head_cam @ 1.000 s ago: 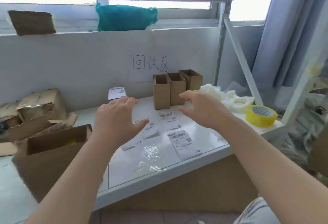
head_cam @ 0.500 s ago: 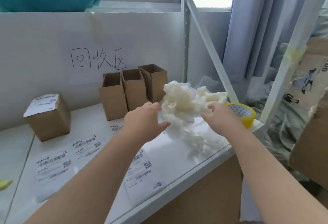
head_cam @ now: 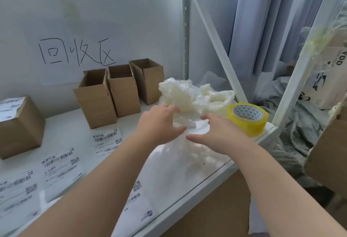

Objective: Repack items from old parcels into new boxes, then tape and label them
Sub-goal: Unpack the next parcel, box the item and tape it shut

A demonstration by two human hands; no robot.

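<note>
Both hands are out over the shelf (head_cam: 62,124), and everything turns on the bubble wrap (head_cam: 180,94). It sits heaped at the far right of the shelf, just ahead of the hands and a little above them, with a loose tail spilling down toward the front edge. The left hand (head_cam: 159,124) is the nearer one to the heap itself: its fingers (head_cam: 171,108) bend onto the near edge and the thumb is spread wide below, so a fold of wrap lies between them, bracketed but not pinched. The right hand (head_cam: 221,133) is flat and spread, palm down and gripping nothing, hovering over the low tail of the wrap, with the tape (head_cam: 253,126) just beside its outer edge. The heap runs roughly left to right, bulkiest on the left-hand side. That suggests the left hand should close first and the right should come in from the tape side. The open boxes (head_cam: 95,101) stand to the left, near the wrap, so any carry would go leftward across the body. The risk, by my reading, is the right wrist nudging the tape off the corner.
</note>
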